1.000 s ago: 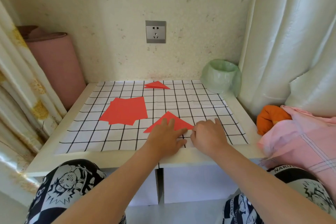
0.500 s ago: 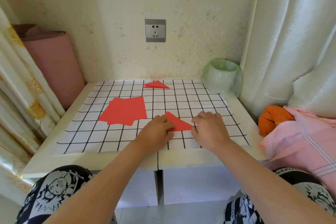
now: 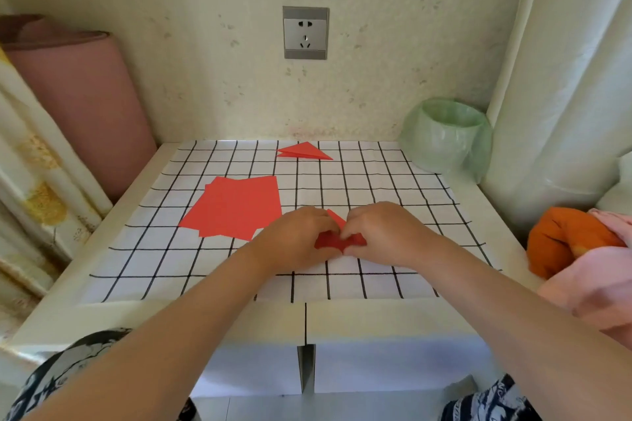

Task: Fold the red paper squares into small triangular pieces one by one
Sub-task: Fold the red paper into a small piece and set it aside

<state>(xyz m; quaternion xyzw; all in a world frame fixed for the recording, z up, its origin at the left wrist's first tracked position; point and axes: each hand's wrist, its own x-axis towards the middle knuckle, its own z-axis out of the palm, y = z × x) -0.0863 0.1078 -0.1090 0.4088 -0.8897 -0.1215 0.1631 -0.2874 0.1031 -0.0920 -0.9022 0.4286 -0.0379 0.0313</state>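
A small red folded paper triangle (image 3: pixel 337 240) sits between my two hands near the middle of the grid-patterned mat (image 3: pixel 376 181). My left hand (image 3: pixel 294 239) pinches its left side and my right hand (image 3: pixel 383 232) pinches its right side; one paper corner sticks up between my fingers. Much of the piece is hidden by my fingers. A loose stack of flat red paper squares (image 3: pixel 236 207) lies on the mat to the left of my hands. A finished folded red triangle (image 3: pixel 302 151) rests at the mat's far edge.
A green plastic-lined bin (image 3: pixel 444 137) stands at the table's back right corner. A pink roll (image 3: pixel 78 102) leans at the left by the curtain. Orange and pink cloth (image 3: pixel 574 243) lies at the right edge. A wall socket (image 3: pixel 305 32) is straight ahead.
The wide flat triangle has been folded smaller. Both hands have closed in together and now pinch it from both sides, where before they pressed it flat on the mat.
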